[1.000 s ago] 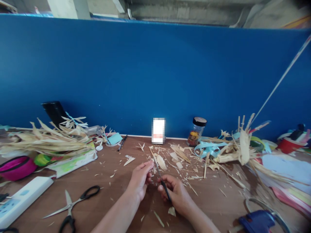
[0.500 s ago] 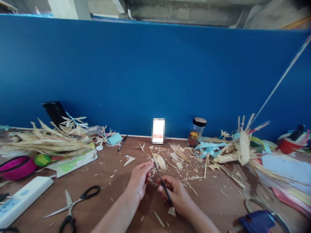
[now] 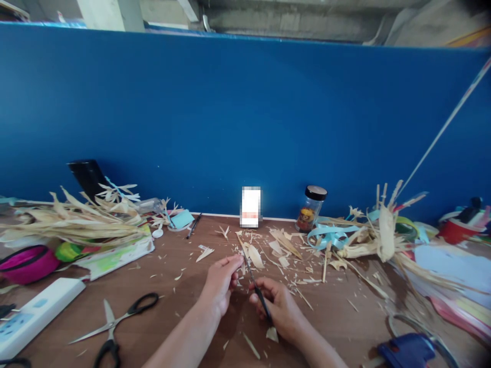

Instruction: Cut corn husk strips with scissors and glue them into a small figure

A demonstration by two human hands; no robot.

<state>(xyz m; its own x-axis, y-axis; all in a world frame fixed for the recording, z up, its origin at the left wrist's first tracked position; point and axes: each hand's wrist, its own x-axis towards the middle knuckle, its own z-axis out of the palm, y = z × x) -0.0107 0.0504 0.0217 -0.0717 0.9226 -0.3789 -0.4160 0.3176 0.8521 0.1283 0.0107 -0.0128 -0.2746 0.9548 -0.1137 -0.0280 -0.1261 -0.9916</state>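
- tall blue flat partition (image 3: 245,112): behind the clear glass cylindrical jar with black lid (image 3: 307,214).
- brown wood-look table (image 3: 192,317): beneath the jar.
- bundle of long, pale dry husks (image 3: 76,225): far left of the jar.
- left hand (image 3: 222,283): left of the jar, on its near side; fingertips close together, whether pinching a scrap cannot be told.
- right hand (image 3: 272,301): same near side, closer in line with the jar; curled round a black handle.
- jar: upright, lid on; reddish-brown low inside, contents unclear.
- red round cup (image 3: 452,232): right of the jar; dark and pink items inside.
- slim black-handled tool with thin metal blade (image 3: 262,301), seemingly scissors: left of the jar, nearer side; long axis slants from right palm away and leftward, blade just beside left fingertips.
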